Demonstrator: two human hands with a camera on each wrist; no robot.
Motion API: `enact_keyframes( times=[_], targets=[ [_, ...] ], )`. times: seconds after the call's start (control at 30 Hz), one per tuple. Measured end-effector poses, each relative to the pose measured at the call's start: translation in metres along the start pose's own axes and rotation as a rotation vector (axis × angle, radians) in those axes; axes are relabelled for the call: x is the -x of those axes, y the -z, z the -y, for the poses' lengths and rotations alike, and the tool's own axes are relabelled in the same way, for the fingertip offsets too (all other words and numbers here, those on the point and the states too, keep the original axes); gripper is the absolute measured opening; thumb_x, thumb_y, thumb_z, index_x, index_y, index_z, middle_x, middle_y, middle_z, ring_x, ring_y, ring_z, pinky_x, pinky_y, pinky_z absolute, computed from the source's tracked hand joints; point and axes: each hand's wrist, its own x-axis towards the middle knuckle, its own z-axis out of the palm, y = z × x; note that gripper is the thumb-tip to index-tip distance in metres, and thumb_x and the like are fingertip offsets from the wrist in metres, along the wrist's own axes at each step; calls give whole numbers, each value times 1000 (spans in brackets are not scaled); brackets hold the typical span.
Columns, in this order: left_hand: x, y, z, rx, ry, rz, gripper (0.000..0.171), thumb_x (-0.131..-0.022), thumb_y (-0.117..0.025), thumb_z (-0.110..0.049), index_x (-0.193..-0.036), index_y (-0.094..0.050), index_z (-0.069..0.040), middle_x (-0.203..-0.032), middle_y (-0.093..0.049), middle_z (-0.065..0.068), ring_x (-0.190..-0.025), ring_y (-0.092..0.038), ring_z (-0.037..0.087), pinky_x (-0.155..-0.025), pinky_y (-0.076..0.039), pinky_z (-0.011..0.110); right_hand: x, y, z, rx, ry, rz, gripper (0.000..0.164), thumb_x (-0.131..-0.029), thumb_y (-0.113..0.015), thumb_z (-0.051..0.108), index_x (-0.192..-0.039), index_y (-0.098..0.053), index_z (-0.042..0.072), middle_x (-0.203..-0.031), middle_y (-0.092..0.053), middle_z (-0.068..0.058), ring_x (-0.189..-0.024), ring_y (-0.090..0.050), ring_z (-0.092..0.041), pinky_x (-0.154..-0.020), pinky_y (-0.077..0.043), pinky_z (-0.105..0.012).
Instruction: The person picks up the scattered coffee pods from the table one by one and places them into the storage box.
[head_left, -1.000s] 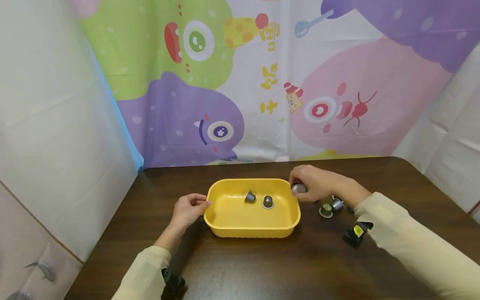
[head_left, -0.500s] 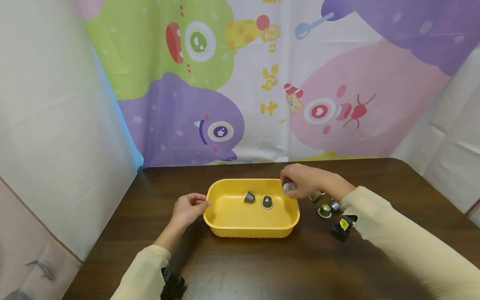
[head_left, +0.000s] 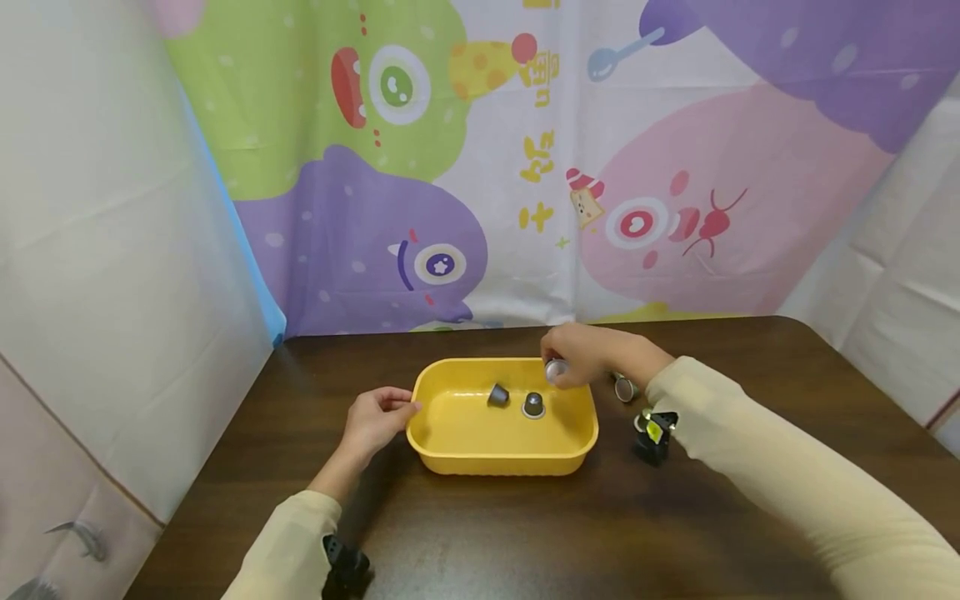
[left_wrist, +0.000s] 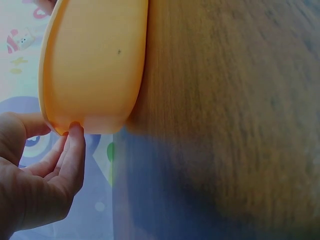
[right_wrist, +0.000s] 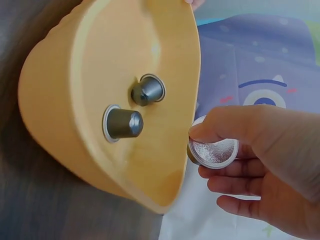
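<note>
A yellow rectangular tub (head_left: 502, 462) stands on the dark wooden table. My left hand (head_left: 375, 423) pinches its left rim, thumb on the inner side and fingers outside, as the left wrist view (left_wrist: 50, 185) also has it. Between thumb and fingers my right hand (head_left: 588, 354) holds a coffee capsule (right_wrist: 216, 151), its silver foil lid facing the wrist camera, over the tub's far right rim. Inside the tub are two dark grey coffee capsules: one upright capsule (head_left: 533, 405) on its flange, and one capsule lying on its side (head_left: 498, 395).
To the right of the tub lies another capsule (head_left: 625, 388) on its side. A further capsule (head_left: 642, 419) is mostly hidden behind the right wrist camera (head_left: 652, 442). A cartoon-printed curtain (head_left: 525, 250) hangs behind the table's back edge.
My right hand has moved left with the capsule, from beside the tub's right end to over its far right rim. The left hand has stayed on the tub.
</note>
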Motion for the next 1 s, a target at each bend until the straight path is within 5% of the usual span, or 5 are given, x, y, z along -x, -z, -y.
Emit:
enact_keyframes(
  times=[1.0],
  targets=[
    [1,-1,0,3,7,-2,26,-84,-71,-17,-101,-68,4,-87,-70,12,-65,-58,6,-61,-51,17,-39,-2,14,60,-53,105,24,-81,-68,21,-100,-66,6,-92,-68,-5,-76,-55,-14,-71,-48,-24]
  ],
)
